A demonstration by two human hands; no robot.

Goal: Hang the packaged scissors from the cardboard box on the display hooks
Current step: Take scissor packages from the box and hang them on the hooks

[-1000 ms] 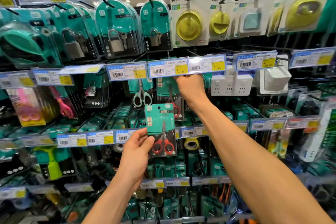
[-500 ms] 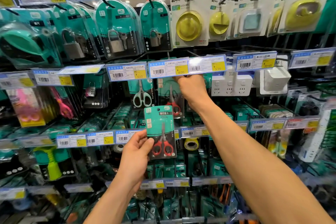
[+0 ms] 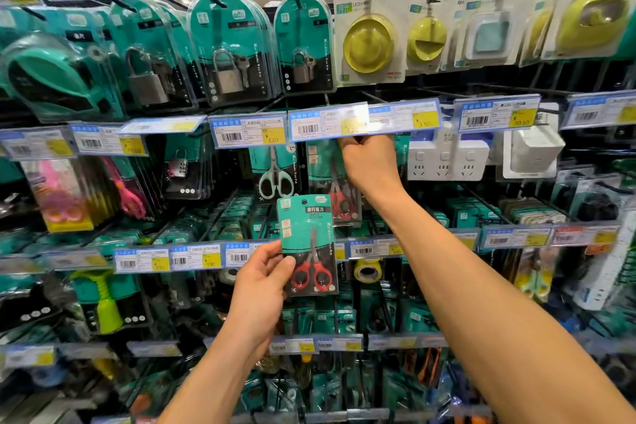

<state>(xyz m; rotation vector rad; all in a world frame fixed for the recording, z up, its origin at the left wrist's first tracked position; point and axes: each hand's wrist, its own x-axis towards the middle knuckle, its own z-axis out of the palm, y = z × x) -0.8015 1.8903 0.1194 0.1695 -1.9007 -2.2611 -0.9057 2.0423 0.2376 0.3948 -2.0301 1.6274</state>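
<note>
Head view: left hand (image 3: 261, 282) fingers pinch the packaged scissors (image 3: 308, 237) at its lower edge, below the right hand (image 3: 371, 162), whose fingers curl on the price label (image 3: 330, 122). Likely risk: the low pinch lets the pack tip, so its hole misses the hook hidden behind those fingers.

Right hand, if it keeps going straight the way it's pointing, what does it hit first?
The price label on the hook's end: the curled fingers of the right hand sit at its lower edge. Behind it likely hang red scissors packs, though depth is unclear.
</note>
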